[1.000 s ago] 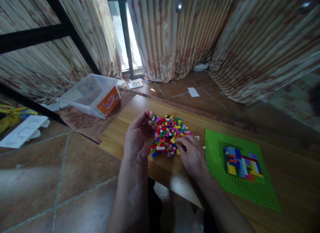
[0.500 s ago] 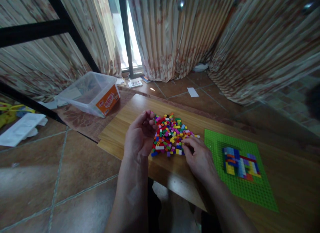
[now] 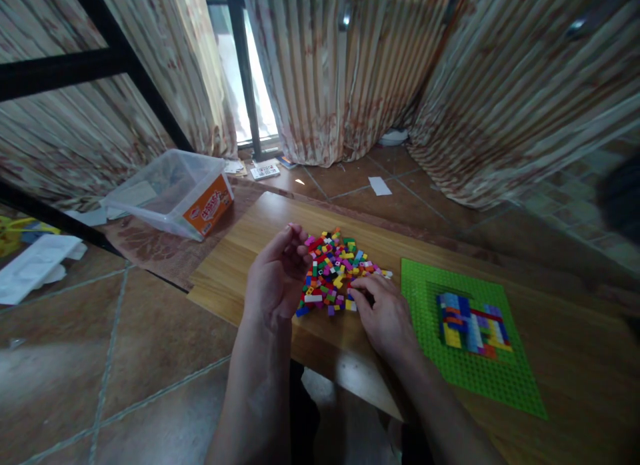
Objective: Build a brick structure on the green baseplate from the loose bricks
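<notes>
A loose pile of small coloured toy building bricks (image 3: 330, 268) lies on the wooden table between my hands. My left hand (image 3: 280, 265) is raised at the pile's left edge, palm turned up, with fingers curled and thumb against the index finger. Whatever may be in that pinch is too small to make out. At the pile's right side, my right hand (image 3: 383, 312) reaches down with thumb and index finger drawn together among the bricks; its fingertips partly hide what they touch. Right of it, a block of joined bricks (image 3: 473, 325) stands on a green studded baseplate (image 3: 520, 385).
The wooden table (image 3: 235, 252) runs from left to lower right. A clear plastic bin (image 3: 165, 198) with an orange label stands on a rug at the left. A white moulded tray (image 3: 37, 268) lies on the tiled floor. Striped curtains (image 3: 310, 72) hang behind; papers (image 3: 380, 186) lie below them.
My right hand has shifted slightly left and further into the near right part of the pile. My left hand keeps nearly the same pose. The whole view has turned slightly.
</notes>
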Motion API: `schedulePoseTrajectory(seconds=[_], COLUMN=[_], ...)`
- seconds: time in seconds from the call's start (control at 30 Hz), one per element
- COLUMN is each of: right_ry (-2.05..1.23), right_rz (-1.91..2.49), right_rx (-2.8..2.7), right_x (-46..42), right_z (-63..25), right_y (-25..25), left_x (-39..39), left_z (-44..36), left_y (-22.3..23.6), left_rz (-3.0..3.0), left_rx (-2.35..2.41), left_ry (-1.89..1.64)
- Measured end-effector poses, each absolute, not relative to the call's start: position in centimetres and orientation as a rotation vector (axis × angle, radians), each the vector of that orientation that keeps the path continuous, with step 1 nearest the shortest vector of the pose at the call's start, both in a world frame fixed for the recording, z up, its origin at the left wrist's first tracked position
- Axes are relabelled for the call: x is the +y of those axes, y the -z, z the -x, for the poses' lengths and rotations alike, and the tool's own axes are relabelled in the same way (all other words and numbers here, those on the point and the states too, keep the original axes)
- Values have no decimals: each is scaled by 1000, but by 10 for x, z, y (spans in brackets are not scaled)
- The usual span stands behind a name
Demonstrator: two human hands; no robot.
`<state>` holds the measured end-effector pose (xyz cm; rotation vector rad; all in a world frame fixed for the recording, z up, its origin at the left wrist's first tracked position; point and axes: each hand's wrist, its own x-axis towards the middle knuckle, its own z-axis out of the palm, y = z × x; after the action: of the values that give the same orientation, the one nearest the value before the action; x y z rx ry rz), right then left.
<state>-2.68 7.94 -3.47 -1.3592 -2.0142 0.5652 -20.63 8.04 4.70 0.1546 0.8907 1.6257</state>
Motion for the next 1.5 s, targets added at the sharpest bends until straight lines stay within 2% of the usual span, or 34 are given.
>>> schedulePoseTrajectory(seconds=[0.1,0.27,0.4,0.57,0.77,1.27,1.5], right_ry=[-717,-822,-691,-455,-361,-380,-402], right_rz=[1306,1182,1089,1092,1071,1102,1098], right_rx=[-1812,-1495,-1476,-1549,-1592,-1656,-1579], right_x=[77,72,69,67,68,69,71], right_z=[25,25,24,21,24,24,22], right_y=[31,28,23,15,11,17,15], left_x=[81,78,76,77,76,80,83], left_z=[201,187,173,160,154,150,144], left_y=[-44,-33,-24,-19,-21,-11,-21], left_rz=[-434,-977,-1130,-1158,-1357,-1349,-882], left_rx=[1094,1270,1145,1141,1291,1351,1299], left_ry=[-1567,-1209,-1010,-1040,-1015,-1068,-1081])
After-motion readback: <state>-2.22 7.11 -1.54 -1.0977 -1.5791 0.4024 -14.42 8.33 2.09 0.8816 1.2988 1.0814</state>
